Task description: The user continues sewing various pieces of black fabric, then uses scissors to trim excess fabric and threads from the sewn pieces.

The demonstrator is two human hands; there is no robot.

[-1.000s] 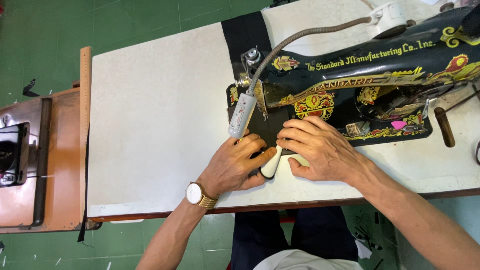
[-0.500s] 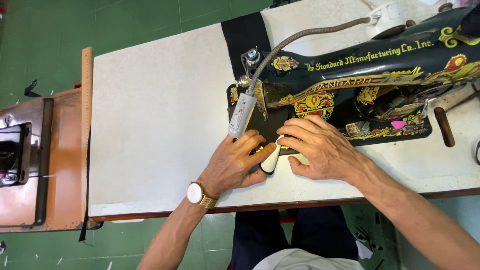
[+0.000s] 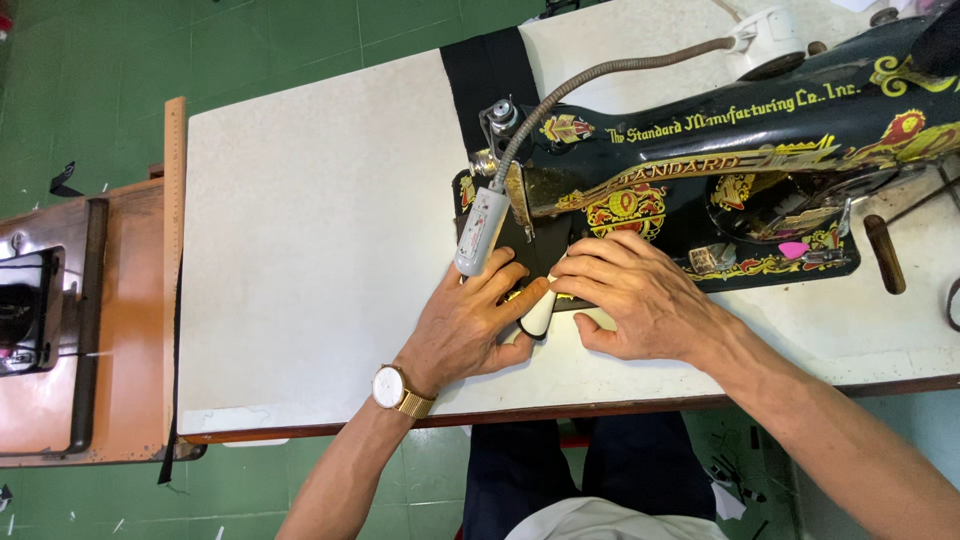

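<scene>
A black sewing machine [image 3: 720, 160] with gold and red ornament lies across the white table [image 3: 320, 240]. My left hand [image 3: 470, 325], with a gold wristwatch, presses a small pale piece of fabric [image 3: 538, 315] flat just in front of the needle area. My right hand [image 3: 640, 295] lies flat beside it, fingers spread over the same piece and the black cloth under the machine's head. A black strip of fabric [image 3: 490, 80] runs from under the machine to the table's far edge. The needle itself is hidden behind a grey lamp head [image 3: 480, 232].
A flexible grey lamp arm [image 3: 610, 75] curves over the machine. A wooden ruler [image 3: 174, 260] lies along the table's left edge. A second, brown sewing table [image 3: 60, 330] stands at the left. A brown handle [image 3: 884, 253] lies at the right. The floor is green tile.
Both hands stay on the pale fabric piece; they have edged it very slightly. Nothing else has moved.
</scene>
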